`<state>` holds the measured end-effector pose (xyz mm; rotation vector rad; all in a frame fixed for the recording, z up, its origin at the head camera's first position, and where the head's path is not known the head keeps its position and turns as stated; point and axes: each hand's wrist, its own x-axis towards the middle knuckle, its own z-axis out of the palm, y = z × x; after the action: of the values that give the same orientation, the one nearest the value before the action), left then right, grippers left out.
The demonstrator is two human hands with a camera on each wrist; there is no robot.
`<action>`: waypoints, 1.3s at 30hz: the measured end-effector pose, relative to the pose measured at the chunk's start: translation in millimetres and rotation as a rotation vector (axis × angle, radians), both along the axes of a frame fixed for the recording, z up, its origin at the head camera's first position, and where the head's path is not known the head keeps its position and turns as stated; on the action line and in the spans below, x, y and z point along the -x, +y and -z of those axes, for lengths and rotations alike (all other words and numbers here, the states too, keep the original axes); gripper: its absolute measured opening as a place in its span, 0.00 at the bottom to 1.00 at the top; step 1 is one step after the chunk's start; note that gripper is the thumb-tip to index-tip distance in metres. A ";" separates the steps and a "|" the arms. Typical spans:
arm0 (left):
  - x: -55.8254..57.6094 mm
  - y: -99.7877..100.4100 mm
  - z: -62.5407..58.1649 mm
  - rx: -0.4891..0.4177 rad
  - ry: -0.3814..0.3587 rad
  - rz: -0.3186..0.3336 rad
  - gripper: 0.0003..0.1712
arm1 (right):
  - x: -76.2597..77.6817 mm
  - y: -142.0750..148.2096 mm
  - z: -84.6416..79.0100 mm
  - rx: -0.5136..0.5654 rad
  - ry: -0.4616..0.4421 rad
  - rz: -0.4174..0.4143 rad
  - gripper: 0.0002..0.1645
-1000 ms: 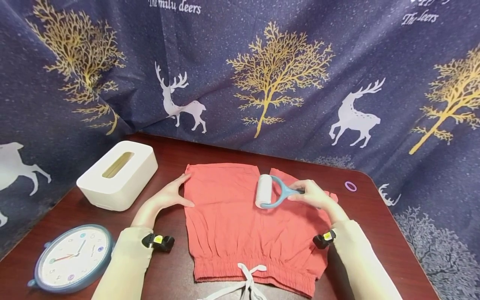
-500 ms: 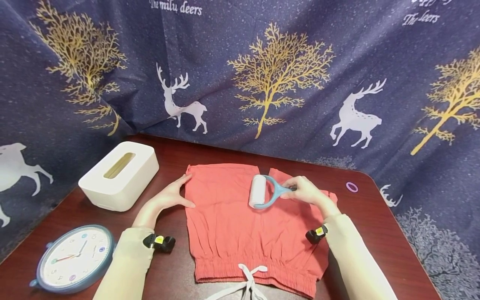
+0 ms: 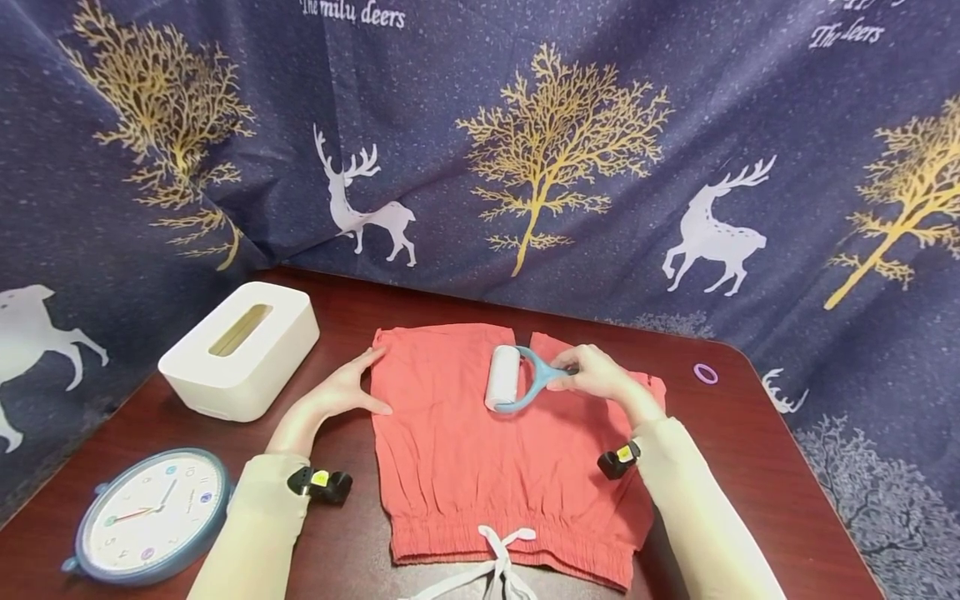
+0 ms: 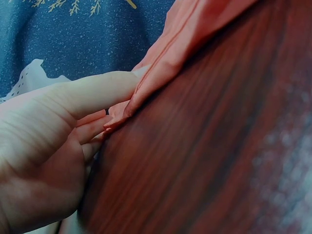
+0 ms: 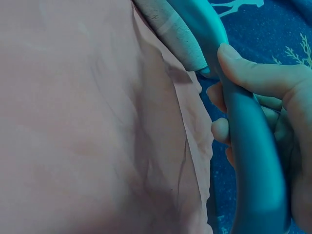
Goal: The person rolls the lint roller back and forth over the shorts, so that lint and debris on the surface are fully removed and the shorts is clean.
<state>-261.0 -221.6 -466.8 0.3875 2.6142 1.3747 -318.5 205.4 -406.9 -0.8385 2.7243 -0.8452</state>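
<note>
Coral-red shorts (image 3: 442,458) lie spread on the table, their elastic waistband and white drawstring (image 3: 498,542) toward me. With thumb and fingers spread, my left hand (image 3: 337,392) rests on the left edge of the shorts; the left wrist view shows the thumb (image 4: 105,90) on the fabric and part of the fingers beneath it out of sight. In my right hand (image 3: 596,375) is the blue handle of a lint roller (image 3: 502,379). Its white roll lies over the upper middle of the shorts, near the gap between the legs. The right wrist view shows fingers wrapped around that handle (image 5: 256,165).
At the left back stands a white tissue box (image 3: 236,350) with a slot on top. A round blue-rimmed clock (image 3: 153,517) lies at the front left. Toward the right edge of the table (image 3: 780,492) is a small purple ring (image 3: 705,373). A dark deer-print cloth (image 3: 450,167) hangs behind.
My right hand has moved the lint roller leftward across the shorts. The right leg of the shorts has shifted slightly left. My left hand has stayed in place.
</note>
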 end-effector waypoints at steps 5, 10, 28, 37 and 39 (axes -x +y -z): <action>-0.4 0.1 -0.7 0.002 0.009 0.005 0.67 | 0.5 -5.5 -1.6 -0.008 0.020 -0.011 0.14; -0.2 -0.7 1.5 0.003 0.004 -0.002 0.67 | 0.5 -7.1 -1.2 -0.015 0.031 -0.003 0.15; 0.1 -1.2 1.2 0.040 0.013 -0.005 0.66 | 7.4 -40.0 -3.4 0.048 0.015 -0.038 0.17; 0.2 -1.5 1.2 0.046 0.006 -0.006 0.66 | 10.8 -65.6 3.5 0.044 0.027 -0.081 0.17; -0.2 -2.3 1.2 0.044 0.006 -0.011 0.66 | 12.2 -73.0 4.3 0.028 0.066 -0.105 0.17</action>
<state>-260.8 -223.9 -468.0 0.3719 2.6500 1.3190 -330.7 132.3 -411.2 -1.0222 2.7025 -0.8505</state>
